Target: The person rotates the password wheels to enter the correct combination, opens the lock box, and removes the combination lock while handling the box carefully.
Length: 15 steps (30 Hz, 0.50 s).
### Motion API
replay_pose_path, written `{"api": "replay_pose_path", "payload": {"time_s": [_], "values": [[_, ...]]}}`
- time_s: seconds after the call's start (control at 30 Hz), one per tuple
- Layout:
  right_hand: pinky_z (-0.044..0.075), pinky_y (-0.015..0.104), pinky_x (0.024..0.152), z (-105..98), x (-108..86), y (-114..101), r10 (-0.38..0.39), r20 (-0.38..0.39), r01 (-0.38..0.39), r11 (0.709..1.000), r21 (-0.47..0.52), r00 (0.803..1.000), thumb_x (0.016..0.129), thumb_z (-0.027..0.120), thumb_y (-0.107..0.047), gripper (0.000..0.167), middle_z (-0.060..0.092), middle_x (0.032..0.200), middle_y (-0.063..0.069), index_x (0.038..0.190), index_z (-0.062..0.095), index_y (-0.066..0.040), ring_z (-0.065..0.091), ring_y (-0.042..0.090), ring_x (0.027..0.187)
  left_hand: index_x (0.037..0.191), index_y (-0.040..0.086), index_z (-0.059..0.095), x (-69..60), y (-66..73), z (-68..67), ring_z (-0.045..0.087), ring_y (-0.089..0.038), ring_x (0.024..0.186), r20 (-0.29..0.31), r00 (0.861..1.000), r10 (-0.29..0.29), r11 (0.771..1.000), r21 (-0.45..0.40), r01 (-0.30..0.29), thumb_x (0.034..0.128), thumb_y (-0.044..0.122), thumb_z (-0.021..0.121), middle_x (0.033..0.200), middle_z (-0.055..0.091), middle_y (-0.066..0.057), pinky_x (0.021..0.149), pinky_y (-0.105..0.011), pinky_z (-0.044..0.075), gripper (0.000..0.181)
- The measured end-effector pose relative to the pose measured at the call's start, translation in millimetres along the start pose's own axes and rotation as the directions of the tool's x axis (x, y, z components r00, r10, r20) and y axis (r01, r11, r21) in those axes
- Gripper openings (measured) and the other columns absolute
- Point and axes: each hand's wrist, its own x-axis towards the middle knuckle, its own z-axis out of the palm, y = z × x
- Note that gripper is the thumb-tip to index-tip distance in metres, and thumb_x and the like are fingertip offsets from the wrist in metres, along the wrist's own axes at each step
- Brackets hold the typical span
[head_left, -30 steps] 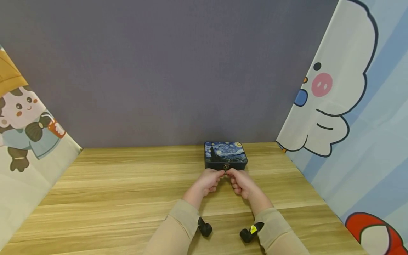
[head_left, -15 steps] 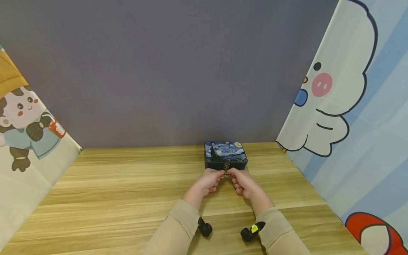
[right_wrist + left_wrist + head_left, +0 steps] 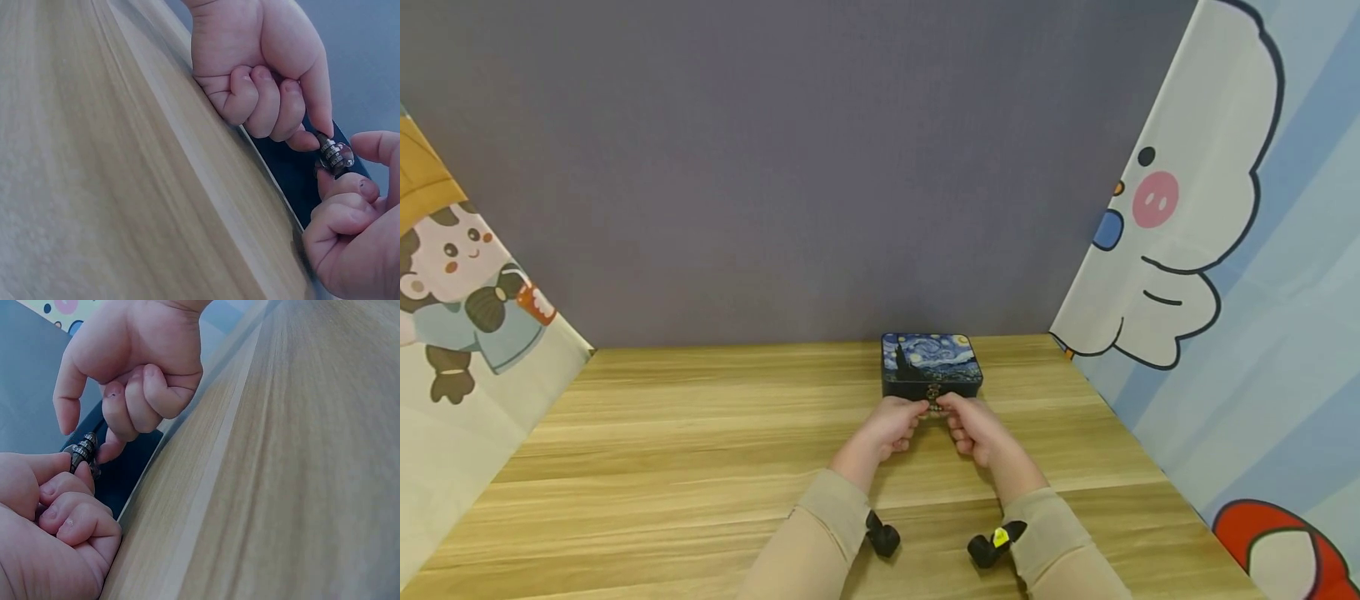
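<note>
In the head view a small dark box [image 3: 928,358] with a swirling blue night-sky picture on its lid stands closed, a brass-coloured clasp [image 3: 933,391] on its front. A small metal combination padlock [image 3: 334,154] with numbered dials is at the box's front. My left hand [image 3: 891,427] pinches one end of the padlock between thumb and forefinger, its other fingers curled. My right hand [image 3: 976,428] is beside the other end; its thumb stands off the padlock and its forefinger lies close behind it. Whether that forefinger touches cannot be seen.
The box stands near the back of a wood-grain table [image 3: 700,450], in front of a grey panel [image 3: 760,175]. Printed cartoon sheets line the left and right sides. A black wrist mount [image 3: 882,535] sticks out from the left cuff, another [image 3: 992,546] from the right.
My right hand has shifted slightly right, widening the gap between the two thumbs. My left hand and the box have stayed in place.
</note>
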Motion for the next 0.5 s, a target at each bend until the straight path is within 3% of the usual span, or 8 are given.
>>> {"api": "replay_pose_path", "payload": {"time_s": [0.5], "values": [[0.021,0.021,0.039,6.7,-0.1,1.8,-0.003,-0.016,0.003,1.000,-0.022,1.000,0.088,0.064,-0.019,0.027,0.035,0.058,-0.006,0.066,0.048,-0.015,0.025,0.007,0.044,0.110,-0.009,0.067,0.0,-1.2,-0.5,0.024,-0.007,0.044,0.003,1.000,-0.002,1.000,-0.010,0.002,0.1041,0.026,0.060,0.058,0.034,0.007,0.042,-0.022,0.025,0.035]]}}
